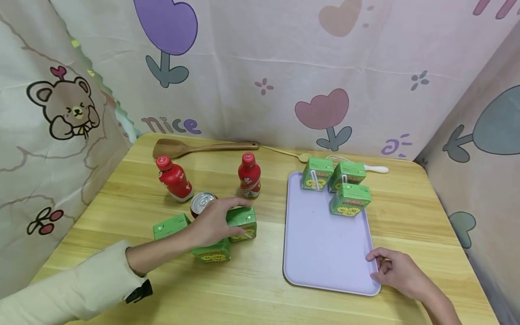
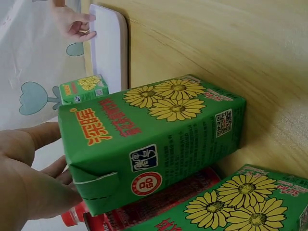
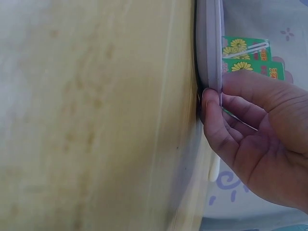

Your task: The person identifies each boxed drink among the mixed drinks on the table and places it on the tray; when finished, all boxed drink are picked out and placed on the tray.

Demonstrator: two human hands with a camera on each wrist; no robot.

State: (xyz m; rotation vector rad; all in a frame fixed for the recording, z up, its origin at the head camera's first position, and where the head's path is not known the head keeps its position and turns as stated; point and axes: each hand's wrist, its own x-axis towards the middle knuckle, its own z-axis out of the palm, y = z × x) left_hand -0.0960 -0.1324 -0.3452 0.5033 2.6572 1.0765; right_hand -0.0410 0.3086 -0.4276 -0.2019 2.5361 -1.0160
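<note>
In the head view, the lilac tray (image 1: pixel 325 253) is lying on the tabletop (image 1: pixel 260 293). The right hand (image 1: pixel 400 272) is pinching its right rim, close to the near corner. To the left of the tray, the left hand (image 1: pixel 213 220) is grasping a green carton (image 1: pixel 244 216), its thumb at the near side and a finger reaching over to the far side. Just beside that, farther from the tray, a second carton (image 1: pixel 213 253) is standing partly hidden by the forearm; a third carton (image 1: pixel 171 225) is showing farther left of the tray. A can (image 1: pixel 202 201) is also standing left of the tray, as are a nearer red bottle (image 1: pixel 249 177) and a farther red bottle (image 1: pixel 175 180). Three flowered cartons (image 1: pixel 350 201) are standing at the tray's far end. A whisk (image 1: pixel 377 169) is lying beyond the tray, while a spatula (image 1: pixel 170 148) and a small spoon (image 1: pixel 303 157) are lying beyond and left of it.

In the left wrist view, the left hand's thumb and fingers are closing around the held carton's top, with the tray behind. A flowered carton is showing beside the tray wall, and the right hand is holding the rim.

In the right wrist view, thumb and fingers are pinching the tray's rim, with flowered cartons showing beyond it.
</note>
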